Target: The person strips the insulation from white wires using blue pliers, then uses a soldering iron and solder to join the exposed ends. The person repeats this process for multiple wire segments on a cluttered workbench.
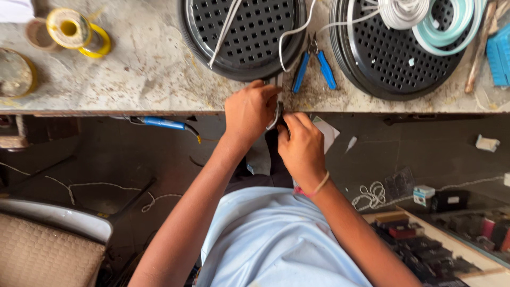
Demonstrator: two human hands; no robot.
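Both hands meet at the near edge of the worn stone surface [138, 74], just below the blue-handled pliers [313, 66], which serve here as the landmark. The left hand [249, 112] sits below and to the left of the pliers, its fingers curled closed around a small grey-white piece [275, 116], apparently a bent strip or short length of flat cable; what exactly it is cannot be told. The right hand [301, 146] lies directly below the pliers, also closed, its thumb and fingertips pinching the same piece from the other side, so the two hands touch around it. A pale band circles the right wrist.

The pliers lie on the surface with handles spread, jaws pointing away from the person. Just to the left of them rests a round black perforated grille [249, 32], with white flat cable [226, 29] draped across it. To the right of the pliers sits a second black perforated grille [393, 64], carrying a coil of white and pale green cable [441, 24]. Far to the left of the pliers, a yellow spool [79, 29] lies on the surface. Below and left of the pliers, under the surface edge, a blue-handled tool [162, 123] sticks out.
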